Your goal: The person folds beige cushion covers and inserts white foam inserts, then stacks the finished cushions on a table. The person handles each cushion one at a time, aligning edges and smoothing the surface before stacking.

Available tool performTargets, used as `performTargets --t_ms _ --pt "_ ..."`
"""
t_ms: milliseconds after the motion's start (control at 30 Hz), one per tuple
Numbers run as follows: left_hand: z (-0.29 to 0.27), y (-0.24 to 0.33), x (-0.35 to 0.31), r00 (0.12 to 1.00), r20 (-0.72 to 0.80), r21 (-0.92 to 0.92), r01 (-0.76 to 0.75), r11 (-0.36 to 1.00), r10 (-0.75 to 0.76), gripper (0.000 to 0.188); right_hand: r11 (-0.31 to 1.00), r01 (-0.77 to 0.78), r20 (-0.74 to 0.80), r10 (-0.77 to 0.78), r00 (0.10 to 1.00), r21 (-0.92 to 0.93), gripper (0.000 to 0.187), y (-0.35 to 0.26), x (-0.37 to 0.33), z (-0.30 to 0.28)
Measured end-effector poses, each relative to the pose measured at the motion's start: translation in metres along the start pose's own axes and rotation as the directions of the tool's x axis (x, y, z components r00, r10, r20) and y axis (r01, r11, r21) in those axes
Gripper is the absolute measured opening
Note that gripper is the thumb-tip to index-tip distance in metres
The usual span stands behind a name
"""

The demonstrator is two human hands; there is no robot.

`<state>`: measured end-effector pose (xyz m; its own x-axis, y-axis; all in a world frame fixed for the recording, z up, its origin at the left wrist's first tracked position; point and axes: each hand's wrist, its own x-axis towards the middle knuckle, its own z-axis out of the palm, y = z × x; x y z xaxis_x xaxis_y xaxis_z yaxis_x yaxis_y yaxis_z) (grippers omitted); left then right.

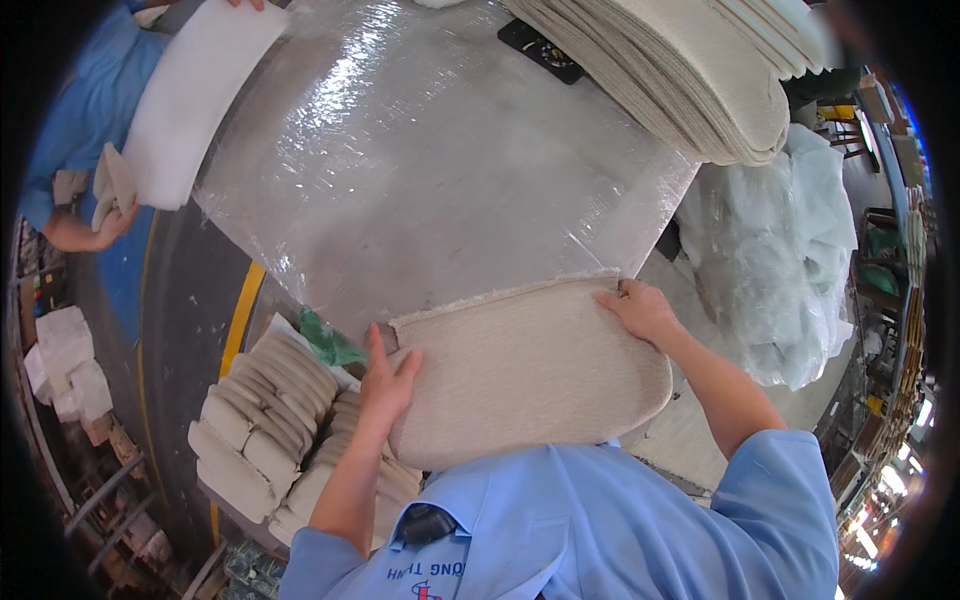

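A beige fabric cushion cover (530,370) with a frayed straight top edge and rounded lower corners is held flat in front of my body, over the near edge of the table. My left hand (388,378) grips its left end, the thumb on the near face and the forefinger pointing up along the side. At the upper right corner, my right hand (640,312) pinches the frayed edge, its fingers partly hidden behind the fabric. Whether there is any filling inside the cover I cannot tell.
Clear plastic film covers the table (440,180). A thick stack of beige covers (680,80) lies far right, near a black tray (540,50). Stuffed cushions (265,410) are piled left; bundled plastic (770,260) is right. Far left, a co-worker (90,130) handles a white pad (195,95).
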<state>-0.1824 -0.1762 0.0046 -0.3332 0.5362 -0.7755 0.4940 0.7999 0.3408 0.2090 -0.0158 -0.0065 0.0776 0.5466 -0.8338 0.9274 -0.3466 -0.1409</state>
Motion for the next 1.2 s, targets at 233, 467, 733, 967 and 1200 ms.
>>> performTargets --t_ms 233,467,733,967,1200 --pt "0.004 -0.028 0.013 0.968 -0.199 0.071 -0.143 0.987 0.155 0.095 0.993 0.106 -0.136 -0.099 0.986 0.046 0.067 0.013 -0.009 -0.003" --pt "-0.057 0.099 0.009 0.917 -0.320 0.080 -0.225 0.971 0.238 0.087 0.881 0.274 -0.457 -0.076 0.886 0.386 0.060 0.007 -0.023 -0.036" --pt "0.027 0.105 0.054 0.747 -0.351 0.632 -0.256 0.732 0.564 0.085 0.850 0.318 -0.659 0.045 0.751 0.421 0.057 0.020 0.021 0.021" --pt "0.029 0.106 0.058 0.740 -0.316 0.704 -0.236 0.670 0.593 0.088 0.836 0.332 -0.644 0.033 0.764 0.437 0.060 0.022 0.020 0.020" --pt "0.038 0.117 0.055 0.706 -0.203 0.736 -0.348 0.581 0.679 0.091 0.839 0.319 -0.651 0.053 0.757 0.440 0.059 0.024 0.025 0.022"
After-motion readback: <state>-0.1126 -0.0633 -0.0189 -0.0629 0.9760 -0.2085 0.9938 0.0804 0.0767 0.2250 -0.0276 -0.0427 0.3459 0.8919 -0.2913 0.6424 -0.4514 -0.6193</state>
